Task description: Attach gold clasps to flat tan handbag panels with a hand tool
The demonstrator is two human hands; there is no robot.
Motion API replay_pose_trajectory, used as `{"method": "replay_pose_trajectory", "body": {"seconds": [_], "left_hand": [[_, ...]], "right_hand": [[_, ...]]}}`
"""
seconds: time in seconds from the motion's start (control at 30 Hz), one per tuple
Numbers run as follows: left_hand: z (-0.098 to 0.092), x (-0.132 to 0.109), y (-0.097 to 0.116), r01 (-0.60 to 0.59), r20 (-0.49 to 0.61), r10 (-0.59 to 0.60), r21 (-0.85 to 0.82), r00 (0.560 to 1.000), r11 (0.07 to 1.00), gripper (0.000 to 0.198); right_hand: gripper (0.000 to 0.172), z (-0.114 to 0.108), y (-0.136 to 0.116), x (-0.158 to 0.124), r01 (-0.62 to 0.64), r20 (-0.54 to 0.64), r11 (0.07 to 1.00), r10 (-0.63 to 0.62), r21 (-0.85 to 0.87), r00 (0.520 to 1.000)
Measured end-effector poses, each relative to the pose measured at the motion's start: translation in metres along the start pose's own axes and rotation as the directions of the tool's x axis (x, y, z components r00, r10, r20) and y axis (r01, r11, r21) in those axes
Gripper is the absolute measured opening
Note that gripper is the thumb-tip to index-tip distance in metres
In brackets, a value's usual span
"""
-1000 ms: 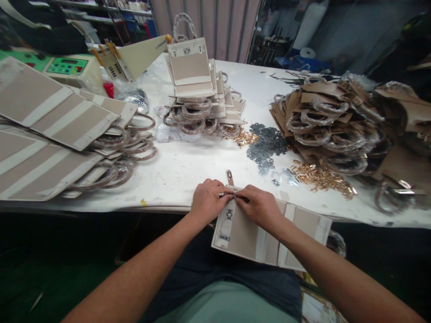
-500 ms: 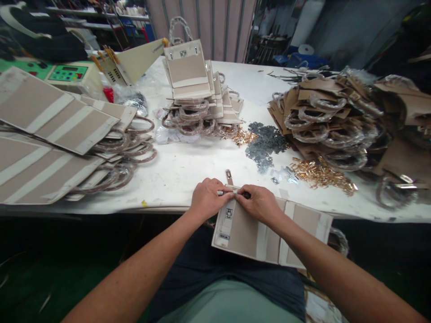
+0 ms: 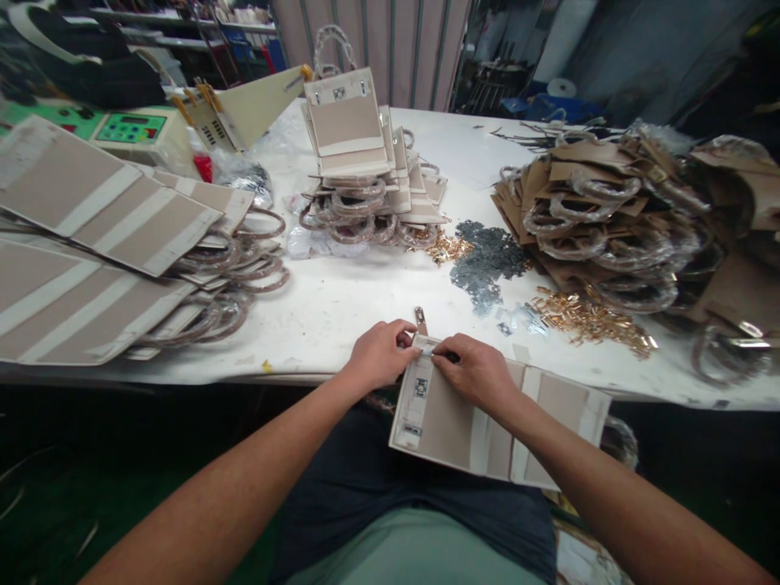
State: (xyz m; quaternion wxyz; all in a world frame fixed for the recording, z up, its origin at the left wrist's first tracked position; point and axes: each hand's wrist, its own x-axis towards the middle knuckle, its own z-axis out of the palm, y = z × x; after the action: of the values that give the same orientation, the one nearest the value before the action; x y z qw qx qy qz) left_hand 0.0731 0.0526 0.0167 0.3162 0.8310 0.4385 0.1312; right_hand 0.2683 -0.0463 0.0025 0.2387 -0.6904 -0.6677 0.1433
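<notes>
You sit at a white surface [image 3: 353,301] in a crowded workshop, with a pleated partition [image 3: 396,49] behind its far edge and dark shelving beyond. Along the left edge, large beige panels with pale stripes [image 3: 103,211] lie fanned over wrapped ring handles. Near the far-left corner stands a machine with a green control panel [image 3: 129,127]; its markings are too small to read. A stack of finished beige bags [image 3: 359,162] rises in the middle toward the far edge. A heap of brown bag pieces with wrapped handles [image 3: 609,211] fills the right side. Between those two lie a scatter of grey metal parts [image 3: 487,260] and, nearer the right edge, a spill of gold fittings [image 3: 585,317].

The bag panel [image 3: 448,422] lies at the near edge, in the middle, hanging off the surface over your lap. It is beige with paler bands and carries a small square metal clasp [image 3: 419,387] near its left side. A short strap tab [image 3: 419,318] sticks up beyond its top edge.

Your left hand [image 3: 379,355] and right hand [image 3: 476,372] meet at that top edge. The fingers of both are pinched closed on the panel's rim, where a small silver fitting [image 3: 430,348] sits between them.
</notes>
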Motion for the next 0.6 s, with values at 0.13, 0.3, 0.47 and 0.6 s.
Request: {"method": "replay_pose_trajectory", "body": {"seconds": [0.13, 0.3, 0.47, 0.6], "left_hand": [[-0.016, 0.022, 0.003, 0.035, 0.231, -0.034, -0.001, 0.972, 0.999, 0.027], [-0.021, 0.042, 0.012, 0.103, 0.394, -0.085, -0.025, 0.915, 0.994, 0.020], [-0.018, 0.044, 0.020, 0.324, 0.495, -0.240, -0.089, 0.835, 0.942, 0.015], [-0.020, 0.047, 0.023, 0.403, 0.514, -0.278, -0.149, 0.812, 0.903, 0.019]], "right_hand": [[0.008, -0.002, 0.000, 0.000, -0.011, 0.003, 1.000, 0.011, 0.008, 1.000], [0.008, -0.001, 0.000, 0.001, -0.029, -0.003, 1.000, 0.029, -0.001, 1.000], [0.008, -0.006, -0.001, 0.007, -0.053, 0.034, 0.998, 0.052, 0.030, 0.998], [0.010, -0.041, -0.014, 0.011, -0.078, -0.030, 0.943, 0.092, 0.323, 0.995]]}}
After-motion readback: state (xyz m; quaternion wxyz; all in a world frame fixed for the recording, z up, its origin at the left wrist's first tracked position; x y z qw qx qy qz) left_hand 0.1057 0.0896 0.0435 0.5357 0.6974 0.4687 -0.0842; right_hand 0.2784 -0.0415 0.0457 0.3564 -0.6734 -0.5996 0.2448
